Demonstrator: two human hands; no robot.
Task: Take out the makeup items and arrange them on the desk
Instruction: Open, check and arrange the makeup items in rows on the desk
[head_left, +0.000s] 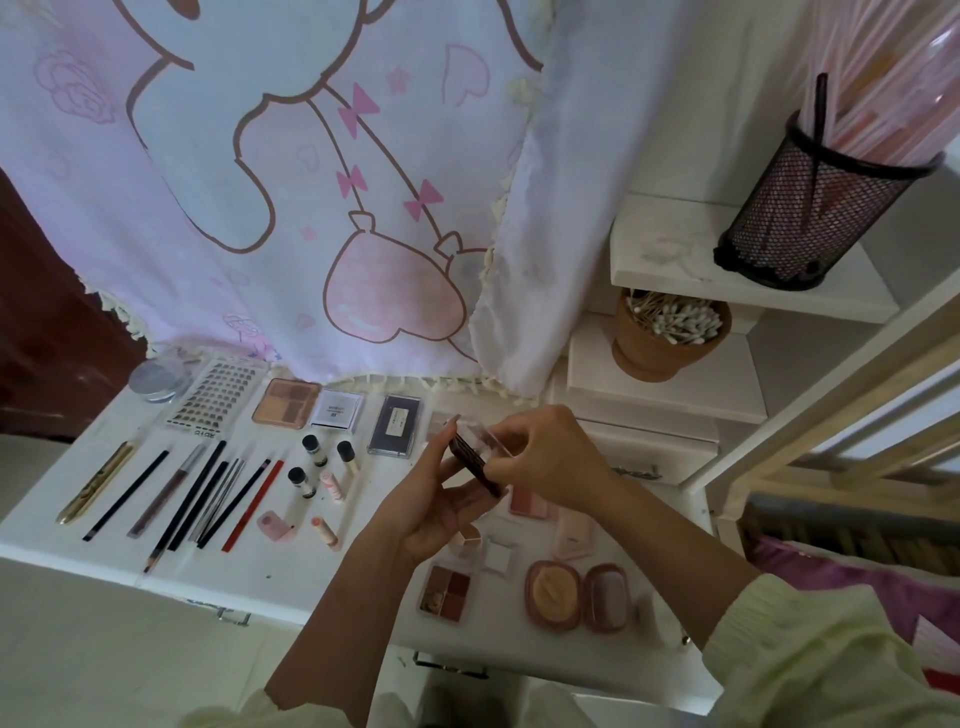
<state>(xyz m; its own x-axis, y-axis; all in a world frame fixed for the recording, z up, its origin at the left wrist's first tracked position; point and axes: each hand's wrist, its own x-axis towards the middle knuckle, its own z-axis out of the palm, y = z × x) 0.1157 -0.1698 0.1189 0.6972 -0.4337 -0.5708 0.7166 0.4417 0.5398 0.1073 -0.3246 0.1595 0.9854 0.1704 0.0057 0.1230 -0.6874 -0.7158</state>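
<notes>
**Arrangement well advanced; one item in hand**

The left half of the desk (249, 577) is found in order. A back row has been laid: jar (156, 382), lash sheet (210, 397), peach palette (285, 402), white box (337, 409) and purple palette (395, 426). In front of it, a gold pen (96, 483) and pencils (189, 499) lie parallel, with bottles (310, 448) and lipsticks (332, 486) just beside them. The right half is less orderly: a blush (527, 503), a white case (500, 555), a quad palette (449, 590) and an open compact (553, 595) lie close together without clear rows.

A dark case (475, 462) is held above the desk, between the purple palette and the blush. It is gripped from beneath by the left hand (436, 504). Its upper end, where a clear lid appears to sit, is pinched by the right hand (545, 457). Whether that lid is being opened or closed cannot be told, as the part is small and blurred.

The task is judged mostly done. The dark case remains to be placed, and the right-hand group probably remains to be straightened. No bag is in view, so further items cannot be ruled out.
</notes>
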